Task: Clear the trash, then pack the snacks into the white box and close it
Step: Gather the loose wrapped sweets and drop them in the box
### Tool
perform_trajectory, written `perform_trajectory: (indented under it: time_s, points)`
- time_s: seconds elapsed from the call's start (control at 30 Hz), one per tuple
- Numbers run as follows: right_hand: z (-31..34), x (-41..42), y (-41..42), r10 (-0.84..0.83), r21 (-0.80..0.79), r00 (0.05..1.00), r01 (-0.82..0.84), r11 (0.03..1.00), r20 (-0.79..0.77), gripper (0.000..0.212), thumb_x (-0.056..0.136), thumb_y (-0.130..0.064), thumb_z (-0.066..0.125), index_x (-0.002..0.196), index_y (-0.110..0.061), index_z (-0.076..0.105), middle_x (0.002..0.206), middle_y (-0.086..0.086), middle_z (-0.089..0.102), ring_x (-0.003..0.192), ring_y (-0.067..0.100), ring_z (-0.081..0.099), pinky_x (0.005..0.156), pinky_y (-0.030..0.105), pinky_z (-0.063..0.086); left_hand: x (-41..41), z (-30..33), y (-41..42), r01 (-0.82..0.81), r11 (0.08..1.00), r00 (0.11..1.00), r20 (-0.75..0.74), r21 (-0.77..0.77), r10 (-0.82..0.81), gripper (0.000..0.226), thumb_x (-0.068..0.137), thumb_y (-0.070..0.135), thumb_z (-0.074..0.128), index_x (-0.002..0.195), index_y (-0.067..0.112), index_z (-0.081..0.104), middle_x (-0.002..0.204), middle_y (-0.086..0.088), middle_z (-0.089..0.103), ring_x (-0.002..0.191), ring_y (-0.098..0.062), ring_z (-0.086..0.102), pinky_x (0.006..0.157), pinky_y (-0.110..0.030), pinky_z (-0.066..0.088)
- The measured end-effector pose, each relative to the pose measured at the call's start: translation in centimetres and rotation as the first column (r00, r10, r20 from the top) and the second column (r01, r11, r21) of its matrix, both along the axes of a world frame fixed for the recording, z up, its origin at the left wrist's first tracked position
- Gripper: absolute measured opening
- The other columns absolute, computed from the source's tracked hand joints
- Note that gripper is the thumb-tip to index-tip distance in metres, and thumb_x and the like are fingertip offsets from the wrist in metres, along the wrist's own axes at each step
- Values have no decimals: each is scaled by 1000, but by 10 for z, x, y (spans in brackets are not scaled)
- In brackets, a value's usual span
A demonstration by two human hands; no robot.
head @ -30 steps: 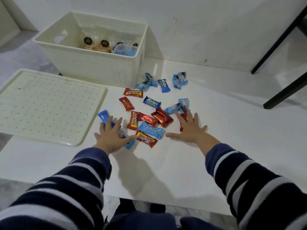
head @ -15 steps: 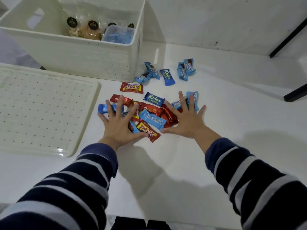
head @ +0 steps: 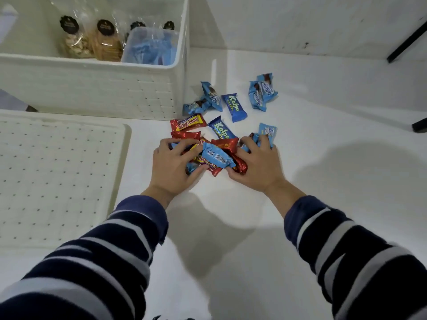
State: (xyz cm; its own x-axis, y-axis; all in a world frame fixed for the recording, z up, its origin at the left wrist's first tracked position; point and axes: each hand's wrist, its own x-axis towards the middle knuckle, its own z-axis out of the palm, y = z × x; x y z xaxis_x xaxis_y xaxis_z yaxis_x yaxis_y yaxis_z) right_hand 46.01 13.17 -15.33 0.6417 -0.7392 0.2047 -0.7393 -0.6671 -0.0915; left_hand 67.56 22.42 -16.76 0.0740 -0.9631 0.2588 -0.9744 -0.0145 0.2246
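On the white bench (head: 231,239), the left hand (head: 171,167) and right hand (head: 256,165) curl round a heap of red and blue foil-wrapped snack bars (head: 216,157), gathering them. Beyond lie loose blue wrapped snacks (head: 262,93). The perforated white lid (head: 57,181) lies off; the white plastic box (head: 92,88) is partly packed. Filling and closing remain.

Black furniture legs (head: 406,43) stand on the white floor (head: 231,227) at right
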Motion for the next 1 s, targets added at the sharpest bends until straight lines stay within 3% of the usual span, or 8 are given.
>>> perform_trajectory:
  time_s: [0.13,0.23,0.33,0.47,0.57,0.7,0.93,1.0]
  points:
    - [-2,-4,5,87,-47,996,-86,995,20,30,77,-44,59,101,-26,60,93,3,65,79,33,57,49,33,49,-6,-1,0,-27,998,995,-101,-59,21,41,87,52,53,115,26,66,112,3,64,83,-28,53,65,-37,47]
    - [0,-10,10,132,-53,990,-135,989,-54,42,68,-37,79,106,-27,62,91,3,65,71,28,60,42,23,38,-13,2,7,-80,994,985,-159,-70,69,33,86,40,57,115,28,67,102,0,62,81,-28,55,61,-34,50]
    - [4,-16,19,127,-55,990,-130,990,-52,50,61,-31,87,107,-27,68,84,3,64,63,25,61,43,20,26,-20,5,17,-125,991,970,-215,-38,114,30,83,28,69,113,29,68,97,-2,59,79,-25,55,60,-32,49]
    - [15,-27,26,92,41,993,-95,995,76,51,65,-31,85,110,-27,62,81,2,63,58,25,62,40,21,33,-32,19,31,-214,977,934,-296,-17,199,29,84,26,69,113,22,69,95,-3,59,81,-24,56,65,-34,51]
    - [33,-38,28,24,150,980,-54,987,196,41,72,-34,79,108,-20,66,85,6,63,65,29,63,48,31,46,-37,34,42,-297,953,900,-351,-58,259,29,86,30,66,114,20,69,97,-1,60,85,-21,58,71,-31,50]
    - [69,-41,28,-28,215,975,-21,976,221,38,80,-32,71,115,-23,62,93,3,62,81,26,61,62,27,42,-36,67,50,-360,922,878,-385,-140,284,26,85,30,68,110,22,71,93,2,58,82,-17,58,71,-27,49]
    - [126,-33,19,-92,310,911,-40,950,401,34,79,-19,70,112,-25,62,99,-2,67,86,20,59,74,31,47,-25,118,54,-458,863,842,-418,-215,342,28,86,35,67,111,24,71,88,7,51,76,-12,52,67,-23,44]
    - [177,-9,21,6,221,869,-132,966,494,35,79,-17,69,112,-23,62,97,-1,67,86,21,59,75,31,47,-5,170,72,-509,791,834,-423,-341,354,29,86,34,66,113,24,70,89,8,49,76,-10,49,67,-21,41]
